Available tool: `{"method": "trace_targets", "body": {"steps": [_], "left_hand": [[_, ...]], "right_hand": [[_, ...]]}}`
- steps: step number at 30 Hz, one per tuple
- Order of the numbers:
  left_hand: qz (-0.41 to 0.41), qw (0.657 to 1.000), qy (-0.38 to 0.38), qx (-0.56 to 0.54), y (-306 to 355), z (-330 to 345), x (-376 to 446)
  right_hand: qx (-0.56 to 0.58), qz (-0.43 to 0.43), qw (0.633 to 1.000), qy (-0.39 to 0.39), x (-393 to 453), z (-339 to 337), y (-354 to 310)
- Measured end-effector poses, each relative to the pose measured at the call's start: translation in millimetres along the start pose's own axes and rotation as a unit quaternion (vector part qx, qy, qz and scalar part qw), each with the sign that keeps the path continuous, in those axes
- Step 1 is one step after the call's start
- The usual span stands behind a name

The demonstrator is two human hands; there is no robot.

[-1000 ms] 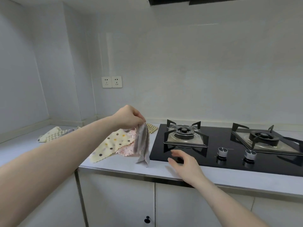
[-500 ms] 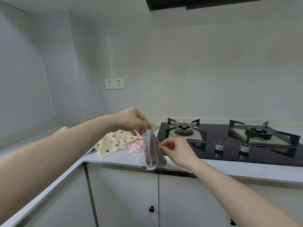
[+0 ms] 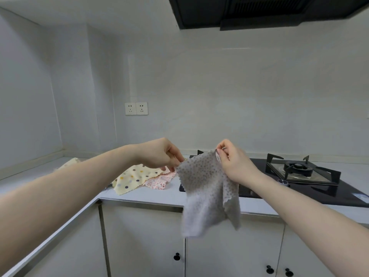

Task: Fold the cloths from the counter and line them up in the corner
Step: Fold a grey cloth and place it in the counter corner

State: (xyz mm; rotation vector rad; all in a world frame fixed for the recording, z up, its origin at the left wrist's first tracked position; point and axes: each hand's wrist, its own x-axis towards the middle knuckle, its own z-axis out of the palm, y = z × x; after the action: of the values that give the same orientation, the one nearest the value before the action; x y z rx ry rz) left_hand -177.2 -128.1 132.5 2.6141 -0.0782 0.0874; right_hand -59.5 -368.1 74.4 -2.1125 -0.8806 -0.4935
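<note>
A grey dotted cloth (image 3: 205, 192) hangs spread in the air in front of the counter edge. My left hand (image 3: 161, 156) pinches its upper left corner and my right hand (image 3: 232, 162) pinches its upper right corner. On the counter behind lie a yellow polka-dot cloth (image 3: 135, 177) and a pink patterned cloth (image 3: 159, 180), partly overlapping. Another pale cloth (image 3: 69, 162) lies further left toward the corner, mostly hidden by my left forearm.
A black gas hob (image 3: 299, 180) with a burner grate (image 3: 299, 170) takes up the right of the white counter (image 3: 151, 193). White cabinet doors (image 3: 139, 240) with black knobs are below. Wall sockets (image 3: 136, 108) sit above the corner; a range hood (image 3: 259, 11) hangs overhead.
My right hand rose from the counter to the grey cloth and took its other corner. Both hands lifted and pulled apart, spreading the bunched cloth open.
</note>
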Motion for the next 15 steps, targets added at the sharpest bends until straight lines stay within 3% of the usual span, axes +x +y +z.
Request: {"method": "trace_targets", "body": {"steps": [4, 8, 11, 15], "left_hand": [[-0.003, 0.996, 0.080, 0.028, 11.8, 7.1, 4.5], [0.006, 0.978, 0.163, 0.130, 16.0, 19.0, 14.4], [-0.012, 0.972, 0.174, 0.156, 7.2, 26.6, 26.8], [-0.059, 0.966, 0.192, 0.165, -4.5, 35.6, 45.0]], "right_hand": [[0.016, -0.010, 1.000, -0.010, -1.6, -22.0, 7.9], [0.011, 0.011, 0.996, -0.084, -8.3, -40.7, 22.2], [-0.060, 0.008, 0.988, -0.139, -13.3, -45.6, 39.8], [-0.103, 0.046, 0.984, -0.135, -10.5, -43.8, 66.4]]}}
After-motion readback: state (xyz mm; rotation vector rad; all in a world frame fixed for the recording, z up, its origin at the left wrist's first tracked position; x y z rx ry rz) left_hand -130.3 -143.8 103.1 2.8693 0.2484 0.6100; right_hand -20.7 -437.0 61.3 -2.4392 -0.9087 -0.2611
